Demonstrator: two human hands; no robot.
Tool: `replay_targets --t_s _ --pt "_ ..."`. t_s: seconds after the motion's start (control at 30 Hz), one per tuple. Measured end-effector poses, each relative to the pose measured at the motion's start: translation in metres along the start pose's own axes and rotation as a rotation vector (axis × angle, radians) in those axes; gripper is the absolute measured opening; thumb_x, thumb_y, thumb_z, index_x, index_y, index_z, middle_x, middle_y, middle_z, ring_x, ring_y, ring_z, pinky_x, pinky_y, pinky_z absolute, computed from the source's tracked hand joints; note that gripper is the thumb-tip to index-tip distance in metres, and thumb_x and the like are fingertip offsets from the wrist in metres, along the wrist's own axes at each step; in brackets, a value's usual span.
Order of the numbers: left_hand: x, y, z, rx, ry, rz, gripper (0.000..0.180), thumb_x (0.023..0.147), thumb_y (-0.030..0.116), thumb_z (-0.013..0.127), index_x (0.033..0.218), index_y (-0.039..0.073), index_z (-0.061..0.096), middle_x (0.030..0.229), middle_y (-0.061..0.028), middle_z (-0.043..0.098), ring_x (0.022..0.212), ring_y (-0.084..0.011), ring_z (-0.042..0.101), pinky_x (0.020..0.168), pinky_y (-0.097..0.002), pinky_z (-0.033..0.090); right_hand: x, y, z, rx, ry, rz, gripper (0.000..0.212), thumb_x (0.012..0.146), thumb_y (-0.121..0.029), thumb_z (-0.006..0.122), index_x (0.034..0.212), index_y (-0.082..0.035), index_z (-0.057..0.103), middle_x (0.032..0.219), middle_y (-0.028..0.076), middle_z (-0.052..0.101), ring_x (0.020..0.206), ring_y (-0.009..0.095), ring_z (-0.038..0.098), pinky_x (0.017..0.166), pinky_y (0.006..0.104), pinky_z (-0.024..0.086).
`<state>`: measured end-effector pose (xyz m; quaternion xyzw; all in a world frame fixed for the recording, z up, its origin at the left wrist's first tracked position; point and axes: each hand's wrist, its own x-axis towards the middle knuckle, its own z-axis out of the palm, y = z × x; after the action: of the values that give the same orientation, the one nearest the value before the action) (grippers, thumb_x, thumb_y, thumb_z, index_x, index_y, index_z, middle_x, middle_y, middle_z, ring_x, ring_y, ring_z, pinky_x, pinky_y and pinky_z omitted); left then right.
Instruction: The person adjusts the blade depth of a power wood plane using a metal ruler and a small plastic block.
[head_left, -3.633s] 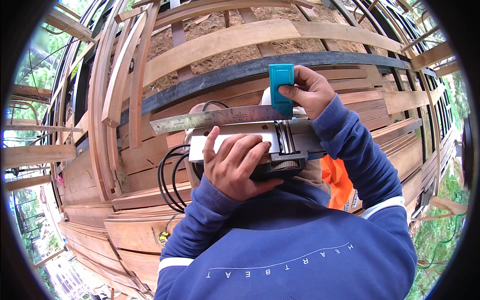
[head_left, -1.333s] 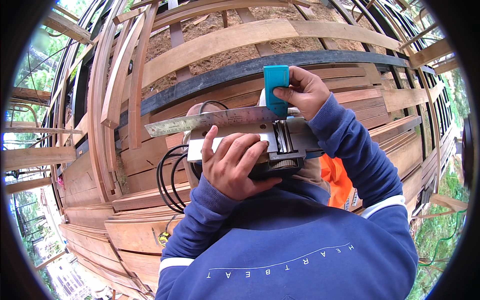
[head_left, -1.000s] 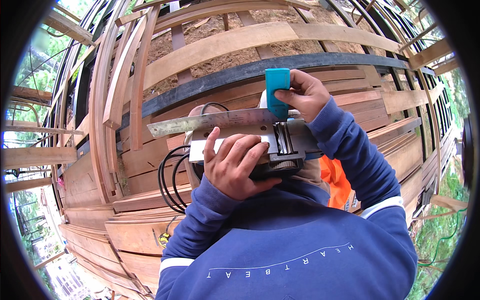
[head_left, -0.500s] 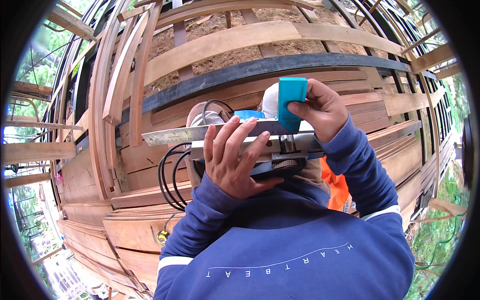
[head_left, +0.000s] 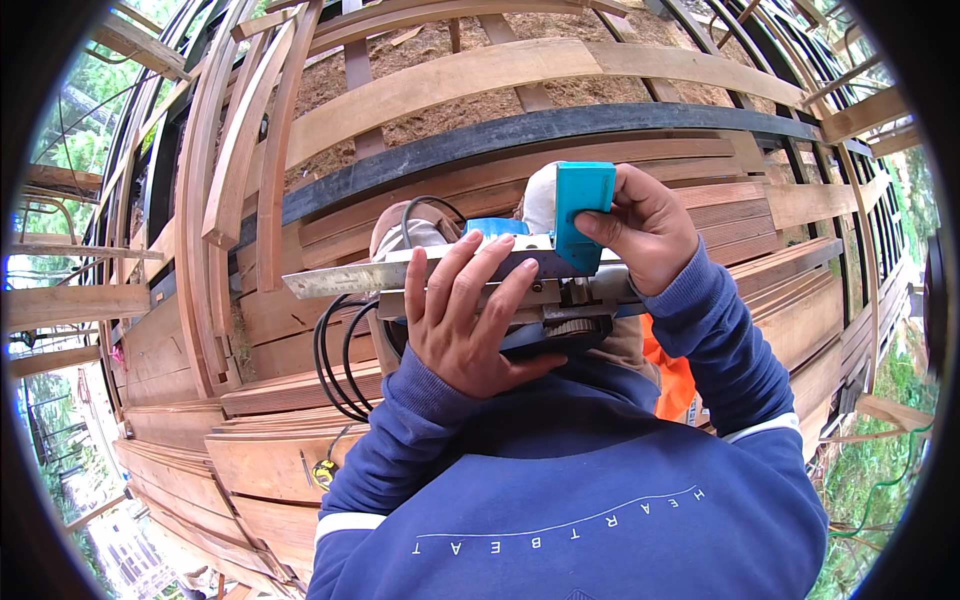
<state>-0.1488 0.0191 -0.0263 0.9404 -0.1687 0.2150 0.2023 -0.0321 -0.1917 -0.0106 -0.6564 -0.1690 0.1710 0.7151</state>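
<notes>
An electric hand planer (head_left: 572,325), grey metal sole facing up, lies across my lap with its blue body partly hidden. My right hand (head_left: 648,230) pinches the teal handle (head_left: 586,205) of a try square between thumb and fingers. The square's steel blade (head_left: 345,279) reaches left across the planer's sole and past its end. My left hand (head_left: 470,320) lies over the planer with spread fingers, fingertips at the blade and thumb along the near side. Whether those fingertips press on the blade, I cannot tell.
A black cord (head_left: 335,350) loops left of the planer. A yellow tape measure (head_left: 324,474) lies on the boards by my left elbow. Stacked wooden boards (head_left: 270,468) surround me, and long timbers (head_left: 240,150) lean at the left. Orange cloth (head_left: 668,375) shows beside my right forearm.
My right hand has brought the try square slightly down toward me, so its blade now covers more of the planer's sole. My left hand has stayed nearly still.
</notes>
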Motion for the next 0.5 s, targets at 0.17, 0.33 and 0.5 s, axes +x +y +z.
replay_targets --t_s 0.17,0.33,0.5 --pt "0.001 0.0 -0.001 -0.004 0.0 -0.004 0.097 0.058 0.065 0.088 0.137 0.017 0.059 0.143 -0.0085 0.055 0.141 -0.0333 0.046 0.124 -0.0585 0.016 -0.003 -0.002 0.002 0.044 -0.012 -0.008 0.019 0.094 0.002 0.07 0.111 -0.003 0.064 0.1 0.001 0.069 0.094 0.008 0.064 0.087 0.0266 0.055" --pt "0.002 0.0 -0.001 -0.006 0.007 -0.001 0.096 0.059 0.064 0.088 0.136 0.016 0.059 0.141 -0.0081 0.056 0.138 -0.0325 0.049 0.124 -0.0585 0.015 -0.007 -0.006 0.004 0.07 -0.018 -0.001 0.019 0.095 0.001 0.069 0.113 -0.002 0.064 0.101 0.0 0.068 0.097 0.008 0.064 0.09 0.0271 0.055" --pt "0.001 0.0 0.001 -0.009 0.02 0.0 0.095 0.06 0.064 0.088 0.135 0.015 0.059 0.138 -0.007 0.058 0.134 -0.0317 0.052 0.124 -0.0586 0.014 -0.009 -0.009 0.007 0.074 -0.015 0.017 0.02 0.096 0.0 0.069 0.115 -0.002 0.064 0.104 0.001 0.068 0.098 0.009 0.064 0.091 0.0282 0.056"
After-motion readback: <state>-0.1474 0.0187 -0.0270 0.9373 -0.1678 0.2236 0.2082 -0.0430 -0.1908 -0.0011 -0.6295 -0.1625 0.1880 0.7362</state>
